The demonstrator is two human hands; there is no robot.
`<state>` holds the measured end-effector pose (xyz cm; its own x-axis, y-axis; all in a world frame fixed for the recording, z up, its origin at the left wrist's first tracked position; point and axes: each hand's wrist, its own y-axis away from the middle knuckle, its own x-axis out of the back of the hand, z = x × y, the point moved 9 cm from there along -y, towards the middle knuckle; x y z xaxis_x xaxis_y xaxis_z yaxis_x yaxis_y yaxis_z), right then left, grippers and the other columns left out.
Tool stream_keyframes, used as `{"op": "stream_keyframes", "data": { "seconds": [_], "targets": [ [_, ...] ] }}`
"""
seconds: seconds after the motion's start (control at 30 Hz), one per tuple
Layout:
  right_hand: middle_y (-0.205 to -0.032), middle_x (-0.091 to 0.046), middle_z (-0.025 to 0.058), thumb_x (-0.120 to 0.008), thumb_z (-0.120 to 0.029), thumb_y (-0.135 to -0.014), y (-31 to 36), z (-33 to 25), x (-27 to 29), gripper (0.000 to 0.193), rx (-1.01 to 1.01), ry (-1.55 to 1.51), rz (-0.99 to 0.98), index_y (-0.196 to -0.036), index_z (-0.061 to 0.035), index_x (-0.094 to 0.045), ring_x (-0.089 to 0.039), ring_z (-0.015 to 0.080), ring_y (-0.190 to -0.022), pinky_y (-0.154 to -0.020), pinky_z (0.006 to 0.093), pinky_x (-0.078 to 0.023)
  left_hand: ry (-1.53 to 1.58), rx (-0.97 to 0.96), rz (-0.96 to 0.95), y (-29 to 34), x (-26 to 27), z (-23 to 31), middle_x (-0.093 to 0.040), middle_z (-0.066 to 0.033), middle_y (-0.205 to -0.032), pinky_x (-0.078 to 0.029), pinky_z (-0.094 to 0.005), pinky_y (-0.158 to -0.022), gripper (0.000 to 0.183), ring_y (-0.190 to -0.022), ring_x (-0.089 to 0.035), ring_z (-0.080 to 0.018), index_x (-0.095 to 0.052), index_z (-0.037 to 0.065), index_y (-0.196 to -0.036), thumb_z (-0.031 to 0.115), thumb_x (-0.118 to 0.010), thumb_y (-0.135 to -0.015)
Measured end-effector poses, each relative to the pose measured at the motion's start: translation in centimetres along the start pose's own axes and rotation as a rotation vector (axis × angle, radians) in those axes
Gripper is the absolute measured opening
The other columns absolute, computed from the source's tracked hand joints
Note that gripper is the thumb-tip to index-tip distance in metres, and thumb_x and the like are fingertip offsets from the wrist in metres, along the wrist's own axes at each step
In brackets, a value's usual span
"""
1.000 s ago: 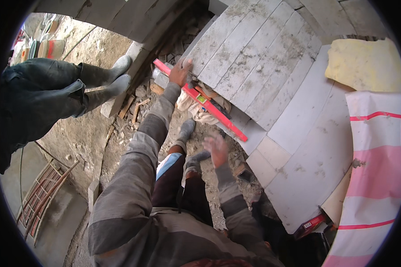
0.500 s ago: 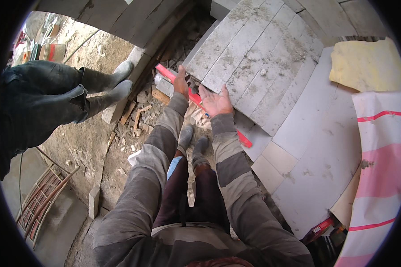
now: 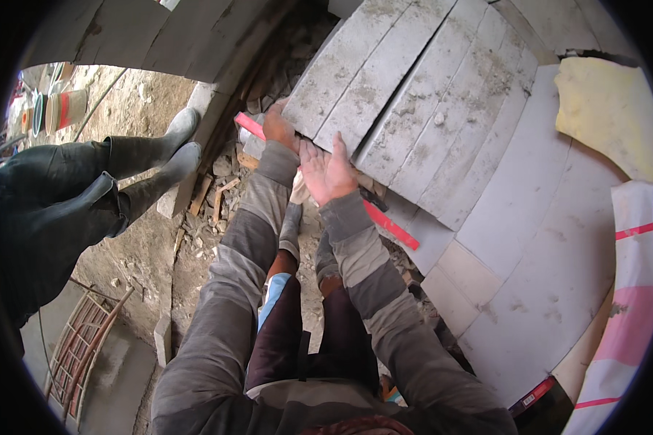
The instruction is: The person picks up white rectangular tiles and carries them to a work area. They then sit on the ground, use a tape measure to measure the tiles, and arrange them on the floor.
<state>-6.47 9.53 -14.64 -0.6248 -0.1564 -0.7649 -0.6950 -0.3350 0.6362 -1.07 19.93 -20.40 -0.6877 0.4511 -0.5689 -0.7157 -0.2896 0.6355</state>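
Several pale grey concrete blocks [image 3: 424,101] lie side by side in a dusty stack in front of me, with a dark gap after the second block from the left. My left hand [image 3: 279,129] is closed at the near end of the leftmost block [image 3: 352,61], its fingertips partly hidden behind the block edge. My right hand [image 3: 328,174] is palm up, with fingers spread and thumb raised, against the near end of the second block [image 3: 384,80]. A red straight bar [image 3: 392,225] passes behind and below my hands.
Another person's dark trousers and grey rubber boots [image 3: 163,167] are at left. Rubble and wood scraps [image 3: 214,196] cover the ground by my feet. A large pale panel [image 3: 515,239], a yellow sheet [image 3: 602,112] and a pink-and-white sheet [image 3: 635,319] lie at right. A rusty metal rack [image 3: 87,341] stands lower left.
The two left blocks have shifted left, opening a gap beside the third. My hands have moved left and closer together. The view has shifted slightly.
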Motion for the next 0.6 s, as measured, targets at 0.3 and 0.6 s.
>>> {"op": "stream_keyframes", "data": {
  "seconds": [0.3,0.6],
  "targets": [
    [-0.136,-0.040,0.0284,-0.060,-0.017,-0.089,8.2,-5.0,-0.9,0.062,0.582,1.323,0.349,-0.136,0.0105,-0.031,-0.045,0.0327,-0.125,-0.102,0.0385,-0.039,-1.515,-0.716,-0.396,7.1,-8.3,6.7,-0.058,-0.0250,-0.120,-0.041,-0.0413,-0.097,0.089,-0.113,-0.055,-0.0388,-0.039,0.000,-0.137,0.049,-0.074,-0.071],
    [-0.117,-0.055,0.0205,-0.059,-0.015,-0.089,7.0,-3.4,1.0,0.046,0.355,0.930,0.311,-0.125,0.0073,-0.042,-0.061,0.0263,-0.102,-0.086,0.0299,-0.049,-0.559,0.209,-0.284,-1.6,1.1,0.8,-0.056,-0.0131,-0.128,-0.042,-0.0348,-0.097,0.068,-0.112,-0.056,-0.0262,-0.043,0.006,-0.137,0.051,-0.056,-0.088]
  ]
}}
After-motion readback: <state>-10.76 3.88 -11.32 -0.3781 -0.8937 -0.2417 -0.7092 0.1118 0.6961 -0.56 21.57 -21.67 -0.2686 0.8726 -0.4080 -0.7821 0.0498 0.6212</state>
